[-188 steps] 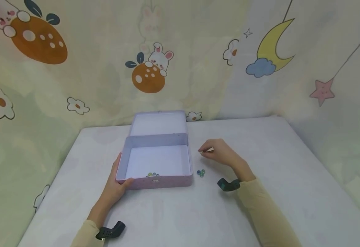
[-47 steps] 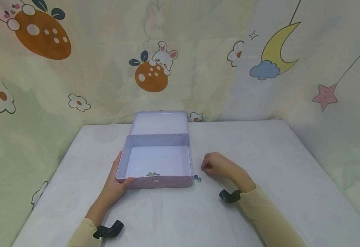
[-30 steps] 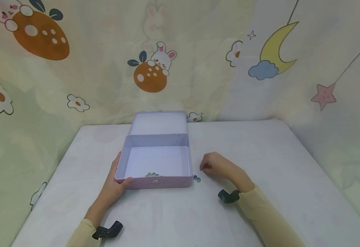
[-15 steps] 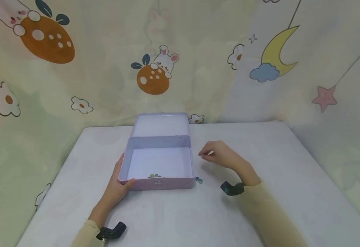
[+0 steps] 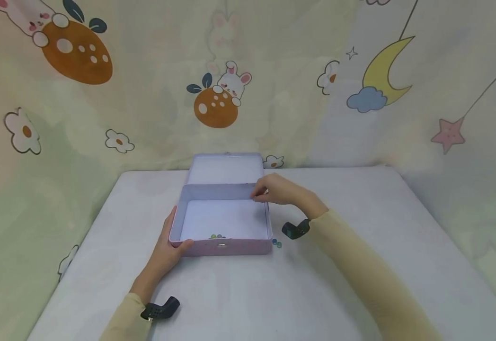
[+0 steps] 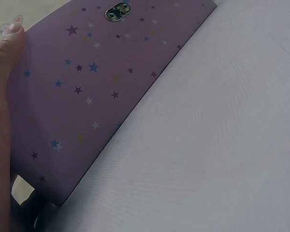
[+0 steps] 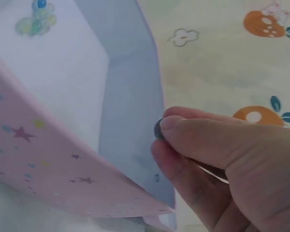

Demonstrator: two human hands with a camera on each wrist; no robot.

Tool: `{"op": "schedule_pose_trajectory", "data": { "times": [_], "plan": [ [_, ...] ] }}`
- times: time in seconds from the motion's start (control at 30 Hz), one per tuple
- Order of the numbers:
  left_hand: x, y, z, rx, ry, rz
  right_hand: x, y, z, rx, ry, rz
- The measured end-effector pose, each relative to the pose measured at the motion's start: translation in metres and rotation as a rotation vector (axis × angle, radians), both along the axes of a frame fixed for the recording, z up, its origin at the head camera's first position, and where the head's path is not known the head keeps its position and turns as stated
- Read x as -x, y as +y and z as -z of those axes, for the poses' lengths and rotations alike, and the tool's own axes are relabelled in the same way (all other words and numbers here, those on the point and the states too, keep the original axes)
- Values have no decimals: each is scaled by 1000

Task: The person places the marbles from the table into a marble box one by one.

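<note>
A lidded tin box (image 5: 248,247), pink with coloured stars outside and pale inside, stands with its lid (image 5: 225,169) tipped back. My left hand (image 5: 165,249) grips its front left corner, thumb over the front edge and fingers along the side. In the left wrist view, the thumb (image 6: 10,41) lies against the starry wall. My right hand (image 5: 279,190) is over the box's right rim, pinching a dark glass marble (image 7: 158,129) between thumb and fingertips. Several marbles (image 7: 36,23) lie together on the box floor near the front. Two more marbles (image 5: 277,243) sit outside the right wall.
The box stands on a white-covered table (image 5: 231,298), with a cartoon-printed cloth (image 5: 154,94) hanging behind. A black wrist device (image 5: 161,309) is on the left wrist, and another black device (image 5: 296,229) on the right.
My right hand lifts from the table beside the box with a marble, then moves left over the right rim. Earlier three marbles lay outside; now two do. My left hand keeps its grip.
</note>
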State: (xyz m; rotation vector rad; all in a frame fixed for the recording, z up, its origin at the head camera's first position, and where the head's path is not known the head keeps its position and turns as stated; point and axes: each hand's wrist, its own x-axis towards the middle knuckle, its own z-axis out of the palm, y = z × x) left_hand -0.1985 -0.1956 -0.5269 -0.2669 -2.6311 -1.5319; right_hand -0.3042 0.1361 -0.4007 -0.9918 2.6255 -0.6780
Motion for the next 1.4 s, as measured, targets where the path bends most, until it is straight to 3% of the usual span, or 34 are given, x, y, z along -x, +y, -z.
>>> {"op": "schedule_pose_trajectory", "data": {
  "times": [0.17, 0.47, 0.77, 1.3, 1.4],
  "plan": [
    [1, -2, 1, 3, -6, 3, 13, -18, 11, -105, -101, 3],
    [3, -2, 3, -14, 10, 16, 24, -41, 27, -258, -46, -13],
    [1, 0, -2, -1, 0, 17, 32, -59, 49, -317, -37, -28],
    [4, 0, -1, -5, -2, 21, 25, -74, 62, -235, -68, -91],
    [4, 0, 0, -11, -5, 23, 27, -76, 64, -167, -84, -104]
  ]
}}
